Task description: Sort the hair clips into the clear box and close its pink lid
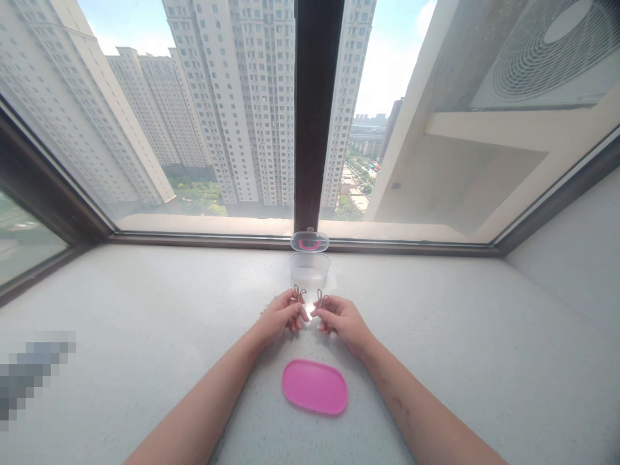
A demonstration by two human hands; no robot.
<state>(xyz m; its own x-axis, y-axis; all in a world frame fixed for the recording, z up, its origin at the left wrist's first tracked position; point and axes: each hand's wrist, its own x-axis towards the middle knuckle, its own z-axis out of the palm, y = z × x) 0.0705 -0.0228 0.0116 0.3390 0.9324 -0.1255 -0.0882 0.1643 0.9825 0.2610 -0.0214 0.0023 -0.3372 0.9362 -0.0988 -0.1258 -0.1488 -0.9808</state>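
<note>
My left hand (282, 316) and my right hand (339, 318) meet over the pale stone sill, fingertips almost touching. Each is pinched on a small brownish looped string or wire piece, one (299, 292) sticking up from the left fingers, the other (321, 296) from the right. Just beyond them stands a clear plastic tub (310, 267). Behind it, against the window frame, lies a clear lid with a pink ring (309, 242). A pink oval lid (315, 386) lies flat between my forearms.
The wide sill (145, 336) runs to a dark window frame (317, 116) with a vertical post behind the tub. A side wall (571, 258) rises at right. A blurred patch (33, 374) sits at far left.
</note>
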